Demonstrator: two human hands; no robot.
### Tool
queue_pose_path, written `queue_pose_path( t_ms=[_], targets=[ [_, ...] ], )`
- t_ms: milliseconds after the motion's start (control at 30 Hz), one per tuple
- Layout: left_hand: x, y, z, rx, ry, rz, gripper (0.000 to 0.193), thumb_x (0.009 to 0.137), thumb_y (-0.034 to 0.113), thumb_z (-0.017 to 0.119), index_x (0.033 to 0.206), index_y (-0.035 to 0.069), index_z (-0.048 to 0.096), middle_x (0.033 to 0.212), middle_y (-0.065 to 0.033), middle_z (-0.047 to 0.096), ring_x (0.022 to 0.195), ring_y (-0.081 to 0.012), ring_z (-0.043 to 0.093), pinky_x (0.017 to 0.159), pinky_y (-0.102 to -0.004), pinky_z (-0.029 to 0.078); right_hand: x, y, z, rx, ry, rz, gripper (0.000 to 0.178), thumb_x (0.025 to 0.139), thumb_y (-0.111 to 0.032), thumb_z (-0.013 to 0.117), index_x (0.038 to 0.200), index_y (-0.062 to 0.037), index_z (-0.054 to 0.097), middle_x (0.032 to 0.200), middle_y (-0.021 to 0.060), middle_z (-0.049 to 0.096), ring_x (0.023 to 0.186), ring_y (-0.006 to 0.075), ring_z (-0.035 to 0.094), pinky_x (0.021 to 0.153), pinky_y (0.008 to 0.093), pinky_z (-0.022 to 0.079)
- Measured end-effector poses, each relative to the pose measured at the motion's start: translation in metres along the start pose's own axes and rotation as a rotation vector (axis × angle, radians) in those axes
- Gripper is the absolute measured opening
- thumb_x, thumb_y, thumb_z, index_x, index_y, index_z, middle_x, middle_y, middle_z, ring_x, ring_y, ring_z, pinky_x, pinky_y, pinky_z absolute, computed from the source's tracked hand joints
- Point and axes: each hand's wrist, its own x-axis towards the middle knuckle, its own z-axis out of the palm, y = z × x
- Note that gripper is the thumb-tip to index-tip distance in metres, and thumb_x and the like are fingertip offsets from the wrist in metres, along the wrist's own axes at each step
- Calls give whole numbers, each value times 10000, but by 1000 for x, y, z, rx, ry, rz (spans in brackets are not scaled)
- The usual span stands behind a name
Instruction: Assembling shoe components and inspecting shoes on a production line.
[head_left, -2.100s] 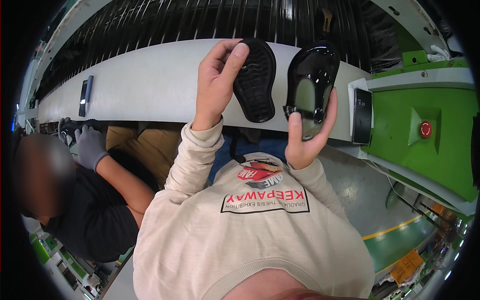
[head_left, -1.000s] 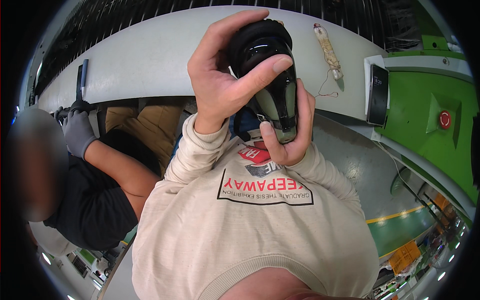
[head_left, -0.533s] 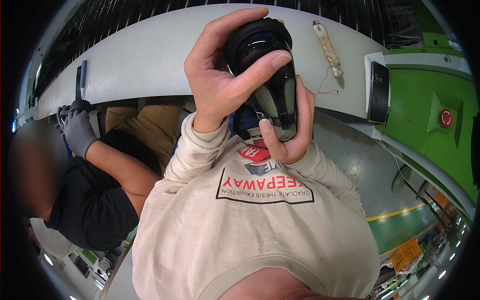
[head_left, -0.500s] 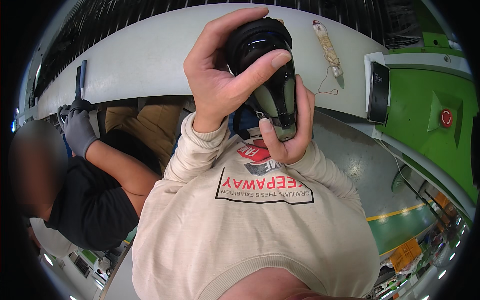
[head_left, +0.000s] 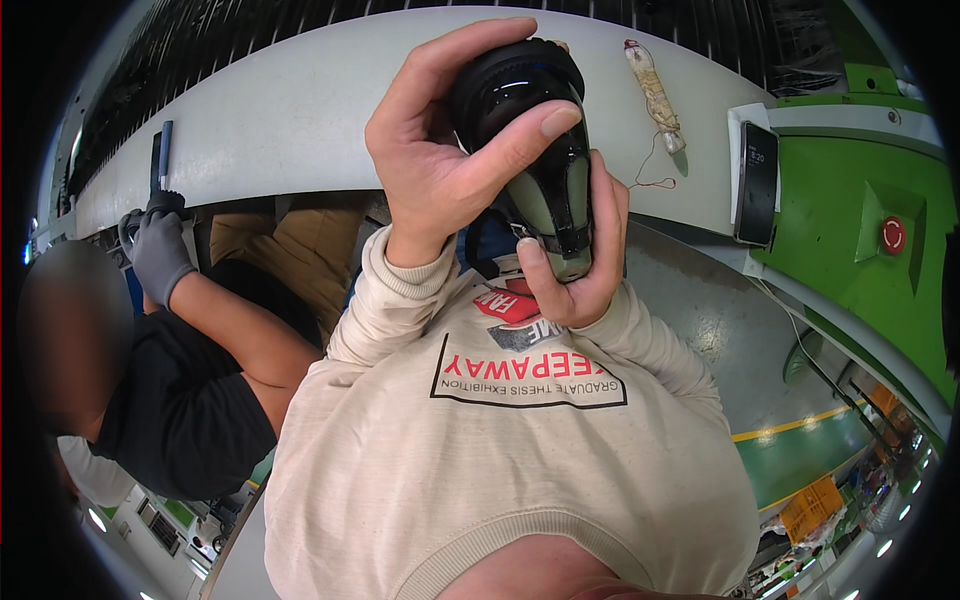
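Note:
In front of my chest, over the near edge of the white table (head_left: 300,110), I hold up a tapered black and grey-green object (head_left: 548,195). Its wide far end has a ribbed black rim, and its narrower end points toward me; its exact kind I cannot make out. My left hand (head_left: 430,150) is wrapped around the wide end, thumb lying across the glossy black part. Around the narrow end curls my right hand (head_left: 590,275), its thumb on the near side and its fingers along the right. The object's underside is hidden.
On the table at right lies a stick-like bundle (head_left: 654,95) wound with pale cord, a thin loose thread trailing from it. Beyond are a phone (head_left: 758,185) and a green machine (head_left: 850,200) with a red button (head_left: 891,236). At left, a co-worker's grey-gloved hand (head_left: 162,255) holds a black ribbed part.
My hands and the object stay almost still. The co-worker's gloved hand at left has shifted slightly, and the black ribbed part it holds has tilted a little.

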Motion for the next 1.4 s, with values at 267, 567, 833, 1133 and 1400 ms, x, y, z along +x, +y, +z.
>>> queue_pose_path(
  t_ms=[267,567,833,1133,1400],
  targets=[
    [-2,3,5,-66,89,-48,577,829,29,950,1341,-39,693,1157,-129,787,1013,-188,782,909,-308,644,-2,0,0,-11,2,1,883,935,-174,780,1610,180,334,1479,335,467,1323,422,572,1122,450,486],
    [-2,15,7,-100,108,-176,484,838,71,956,1244,-54,727,1074,-128,803,969,-185,784,885,-308,644,-4,1,-1,-1,20,12,884,919,-168,784,1597,189,345,1469,339,481,1305,425,578,1112,453,489],
    [-1,20,11,-57,141,-163,446,830,110,968,1183,-49,748,1013,-120,810,912,-171,787,842,-301,648,-4,-2,-5,-21,19,49,863,932,-176,781,1588,194,361,1452,327,510,1268,410,601,1083,447,500],
    [2,26,20,-46,64,-178,481,856,58,930,1277,-55,726,1118,-133,801,1034,-197,778,924,-320,627,-2,1,-12,-45,174,56,815,962,-240,782,1590,150,438,1496,283,496,1318,370,578,1120,447,483],
    [3,24,15,-7,46,-142,439,873,85,910,1259,-54,754,1085,-140,814,988,-202,790,897,-319,631,-4,-1,-14,69,152,154,787,984,-222,775,1603,129,439,1512,253,493,1353,343,574,1120,417,493]
  ],
)
